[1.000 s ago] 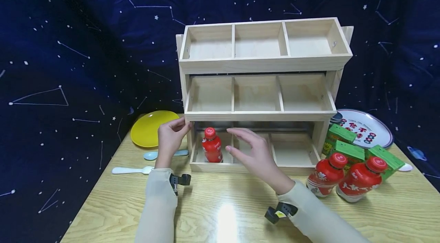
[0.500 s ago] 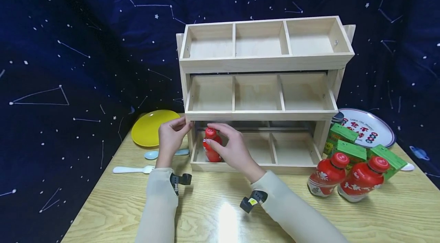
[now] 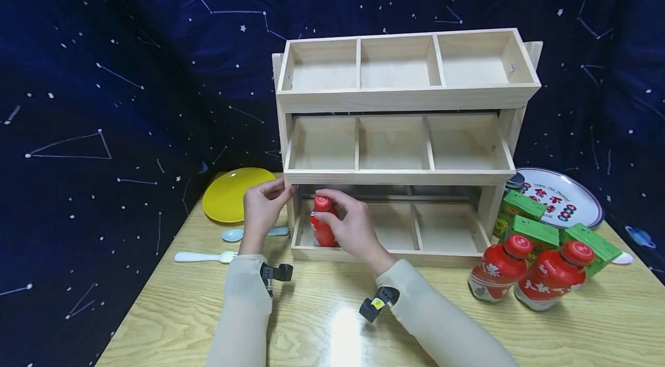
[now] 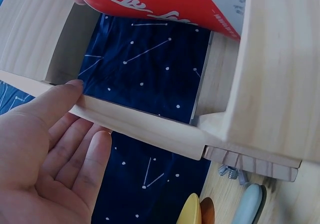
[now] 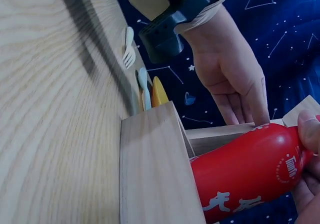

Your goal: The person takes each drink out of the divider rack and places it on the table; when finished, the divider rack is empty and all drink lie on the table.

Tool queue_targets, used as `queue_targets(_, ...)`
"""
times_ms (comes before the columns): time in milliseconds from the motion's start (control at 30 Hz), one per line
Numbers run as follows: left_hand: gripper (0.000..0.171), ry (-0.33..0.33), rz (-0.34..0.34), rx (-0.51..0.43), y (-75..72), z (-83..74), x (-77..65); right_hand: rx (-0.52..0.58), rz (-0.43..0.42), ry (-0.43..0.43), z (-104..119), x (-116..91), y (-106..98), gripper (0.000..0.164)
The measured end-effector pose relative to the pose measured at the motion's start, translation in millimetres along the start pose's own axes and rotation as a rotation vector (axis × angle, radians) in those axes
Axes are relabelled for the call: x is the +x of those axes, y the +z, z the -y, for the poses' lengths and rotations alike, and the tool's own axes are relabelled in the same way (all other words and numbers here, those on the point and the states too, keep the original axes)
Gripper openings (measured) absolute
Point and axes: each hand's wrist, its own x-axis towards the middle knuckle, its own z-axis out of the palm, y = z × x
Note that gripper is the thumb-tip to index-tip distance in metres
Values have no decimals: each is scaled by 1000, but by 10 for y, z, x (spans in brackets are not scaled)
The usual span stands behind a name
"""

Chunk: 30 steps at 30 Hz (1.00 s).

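A red bottle [image 3: 323, 234] stands in the left compartment of the bottom tier of a wooden three-tier shelf [image 3: 405, 99]. My right hand [image 3: 355, 229] holds the bottle near its neck and cap, thumb on one side and fingers on the other. In the right wrist view the bottle [image 5: 245, 169] rises behind the tray's front board. My left hand [image 3: 262, 211] grips the shelf's left upright just under the middle tier. The left wrist view has the thumb on one face of that wooden upright [image 4: 140, 124] and the fingers beneath it.
Two more red bottles [image 3: 497, 268] stand at the shelf's right, before several green boxes [image 3: 532, 231] and a white plate [image 3: 563, 197] with red lettering. On the left lie a yellow plate [image 3: 228, 197], a light blue spoon [image 3: 232, 235] and a white fork [image 3: 200, 257].
My right hand has moved left and closed on the bottle's upper part. The left hand keeps its place on the upright. The head view has shifted slightly.
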Motion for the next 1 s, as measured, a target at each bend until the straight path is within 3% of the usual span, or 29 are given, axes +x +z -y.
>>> queue_targets(133, 42, 6, -1, -3, 14, 1, -6, 4, -24, -14, 49, -7, -20, 46)
queue_targets(333, 41, 0, 0, -11, 18, -4, -6, 29, -73, -116, 304, 17, -146, 44)
queue_targets(500, 40, -4, -7, -14, 12, -23, -7, 68, -51, -127, 525, -7, -308, 45)
queue_targets(667, 39, 2, -6, -9, 0, -25, -3, 126, -34, -107, 634, -112, -491, 45)
queue_targets(1000, 39, -14, -1, -2, -4, -18, -2, 31, -27, -165, 735, -414, -866, 48)
